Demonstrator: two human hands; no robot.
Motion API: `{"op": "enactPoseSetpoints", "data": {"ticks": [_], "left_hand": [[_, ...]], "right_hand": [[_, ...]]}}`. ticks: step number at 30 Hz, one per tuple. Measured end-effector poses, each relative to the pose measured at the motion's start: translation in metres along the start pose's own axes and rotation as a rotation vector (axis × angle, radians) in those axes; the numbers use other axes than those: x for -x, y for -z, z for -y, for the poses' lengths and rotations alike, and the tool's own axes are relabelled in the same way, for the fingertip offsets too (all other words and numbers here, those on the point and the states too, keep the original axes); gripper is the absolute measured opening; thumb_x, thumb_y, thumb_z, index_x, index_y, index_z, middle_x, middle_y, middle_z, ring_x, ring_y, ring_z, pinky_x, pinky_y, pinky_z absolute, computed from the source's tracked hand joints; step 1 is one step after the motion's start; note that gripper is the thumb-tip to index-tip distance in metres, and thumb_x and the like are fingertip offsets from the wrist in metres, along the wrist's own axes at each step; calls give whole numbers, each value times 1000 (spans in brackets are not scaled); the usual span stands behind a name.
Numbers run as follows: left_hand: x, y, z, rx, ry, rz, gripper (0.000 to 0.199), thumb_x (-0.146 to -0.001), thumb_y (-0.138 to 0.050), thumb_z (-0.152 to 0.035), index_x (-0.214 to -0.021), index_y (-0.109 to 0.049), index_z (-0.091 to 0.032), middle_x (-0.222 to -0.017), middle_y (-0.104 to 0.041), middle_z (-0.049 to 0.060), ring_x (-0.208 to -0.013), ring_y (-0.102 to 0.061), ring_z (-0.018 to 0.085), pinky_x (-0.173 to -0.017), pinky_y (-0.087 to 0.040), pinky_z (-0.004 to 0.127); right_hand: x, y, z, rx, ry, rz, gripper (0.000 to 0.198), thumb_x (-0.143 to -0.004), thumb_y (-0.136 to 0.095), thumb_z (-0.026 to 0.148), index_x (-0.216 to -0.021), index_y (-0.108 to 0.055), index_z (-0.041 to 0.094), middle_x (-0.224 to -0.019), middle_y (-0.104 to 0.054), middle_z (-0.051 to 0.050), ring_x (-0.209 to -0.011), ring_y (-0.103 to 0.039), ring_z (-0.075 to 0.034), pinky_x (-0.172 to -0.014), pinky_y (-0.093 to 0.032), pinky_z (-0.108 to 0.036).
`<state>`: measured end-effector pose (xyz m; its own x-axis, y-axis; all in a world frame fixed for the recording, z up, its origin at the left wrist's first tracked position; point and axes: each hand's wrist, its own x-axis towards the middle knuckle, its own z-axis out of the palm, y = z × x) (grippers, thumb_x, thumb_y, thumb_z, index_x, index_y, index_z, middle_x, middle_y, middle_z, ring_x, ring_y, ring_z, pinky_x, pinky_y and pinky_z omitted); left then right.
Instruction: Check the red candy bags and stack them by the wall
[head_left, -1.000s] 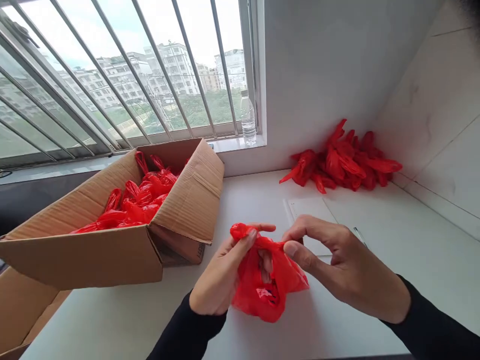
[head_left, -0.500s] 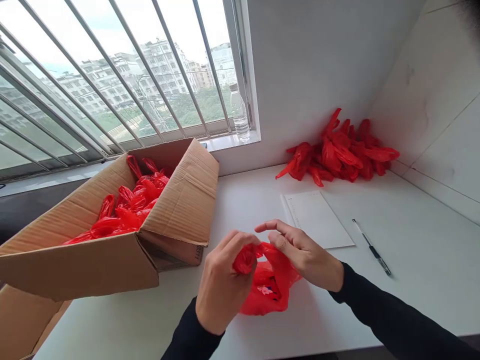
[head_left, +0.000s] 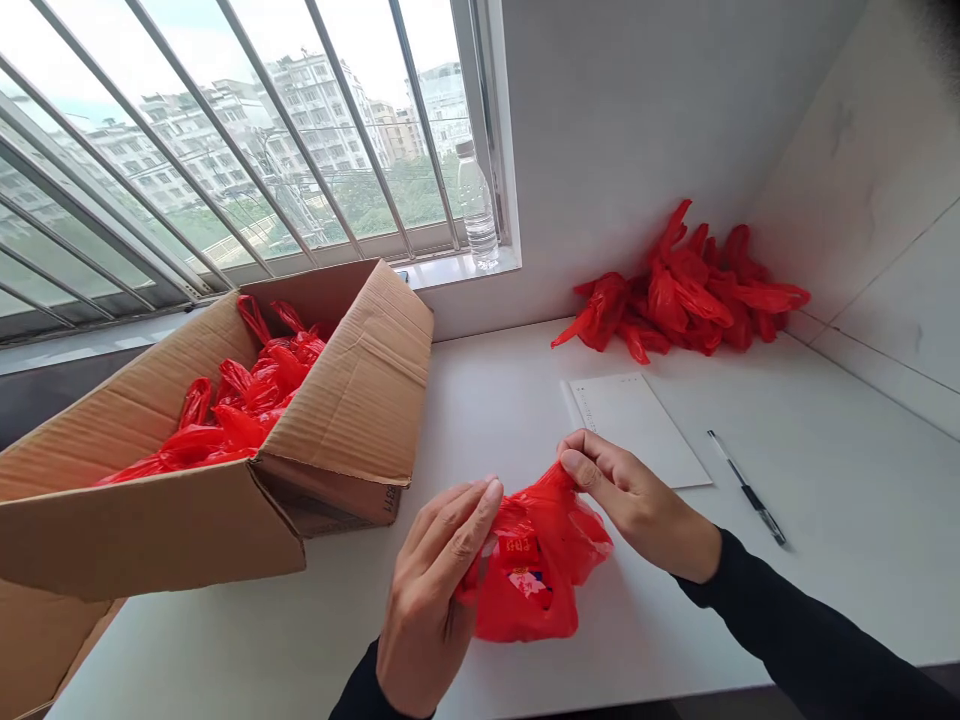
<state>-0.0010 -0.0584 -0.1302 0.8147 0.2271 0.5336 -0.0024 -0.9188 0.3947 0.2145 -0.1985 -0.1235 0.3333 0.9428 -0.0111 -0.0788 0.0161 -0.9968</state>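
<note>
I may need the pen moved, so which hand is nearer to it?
Right. The right hand lies just left of the pen; the left hand is farther left, beyond the red bag.

- Counter [head_left: 525,400]: carries all items noted below, except the bottle.
- Cardboard box [head_left: 225,500]: at the left of the counter, open, with a heap of bags [head_left: 240,400] lying in it.
- Held bag [head_left: 532,570]: on the counter at the near edge, just right of the box, between the left hand [head_left: 431,600] and the right hand [head_left: 637,495]; both hands touch it.
- Paper sheet [head_left: 637,430]: flat on the counter, just behind the right hand.
- Pen [head_left: 746,487]: on the counter, just right of the sheet.
- Pile of bags [head_left: 682,295]: at the far right corner, against the wall, well behind the sheet.
- Bottle [head_left: 477,210]: upright on the window sill [head_left: 450,268], behind the box.
</note>
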Motion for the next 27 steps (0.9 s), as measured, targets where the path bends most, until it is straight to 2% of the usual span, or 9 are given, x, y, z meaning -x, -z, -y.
{"op": "enactPoseSetpoints", "data": {"ticks": [4,6,9,11,14,17,20,23,27], "left_hand": [[41,6,12,-58,68,59,57,-96,-49,-3,-148,-50,-25,-144,-59,6,-133,-53,22,-113,-44,38],[57,6,13,-34,128,55,53,-96,-51,-3,-143,-54,-27,-140,-63,5,-130,-56,20,-110,-47,36],[64,-5,7,39,178,6,44,-100,-50,-14,-141,-56,-28,-142,-62,5,-135,-52,23,-110,-48,39],[61,-17,1,55,177,31,48,-100,-55,-28,-148,-49,-25,-147,-57,8,-144,-43,28,-113,-45,44],[56,-38,-4,2,178,117,69,-98,-58,-34,-159,-29,-18,-157,-46,13,-151,-31,31,-117,-42,48],[58,-58,0,-122,126,175,65,-100,-48,-20,-160,-23,-16,-162,-37,14,-154,-25,30,-120,-38,52],[66,-74,5,-241,81,248,65,-100,-45,-16,-161,-22,-17,-161,-39,12,-153,-28,28,-118,-41,52],[71,-85,10,-287,90,300,67,-99,-44,-17,-161,-19,-16,-158,-44,12,-151,-35,27,-115,-46,51],[72,-91,13,-304,107,304,68,-99,-42,-17,-161,-17,-14,-158,-45,12,-149,-38,26,-112,-49,50]], "right_hand": [[11,18,-31,121,-40,-235,37,-103,-45,55,-90,-52,21,-82,-50,1,-79,-49,-15,-79,-45,-31],[18,18,-47,96,-82,-302,38,-102,-45,56,-92,-54,21,-83,-52,1,-81,-52,-16,-82,-47,-32],[27,3,-56,-43,-70,-368,35,-102,-46,57,-104,-52,23,-83,-56,1,-80,-57,-16,-80,-51,-31],[31,-11,-55,-58,-61,-358,34,-102,-48,55,-119,-51,26,-85,-58,1,-77,-60,-16,-77,-54,-31],[37,-29,-60,186,61,-279,35,-104,-47,44,-134,-55,28,-108,-63,-6,-102,-64,-21,-94,-55,-38],[41,-40,-82,605,319,-203,45,-103,-41,25,-147,-51,31,-144,-49,-10,-140,-43,-28,-115,-43,-49],[42,-47,-109,929,457,-153,62,-97,-37,11,-156,-37,27,-162,-31,-10,-152,-25,-31,-120,-36,-56],[41,-52,-125,1120,458,-156,68,-92,-41,8,-158,-32,23,-165,-28,-11,-153,-23,-32,-119,-37,-57],[38,-55,-133,1214,404,-161,74,-88,-43,6,-160,-29,21,-166,-28,-11,-153,-26,-31,-117,-40,-55]]}}
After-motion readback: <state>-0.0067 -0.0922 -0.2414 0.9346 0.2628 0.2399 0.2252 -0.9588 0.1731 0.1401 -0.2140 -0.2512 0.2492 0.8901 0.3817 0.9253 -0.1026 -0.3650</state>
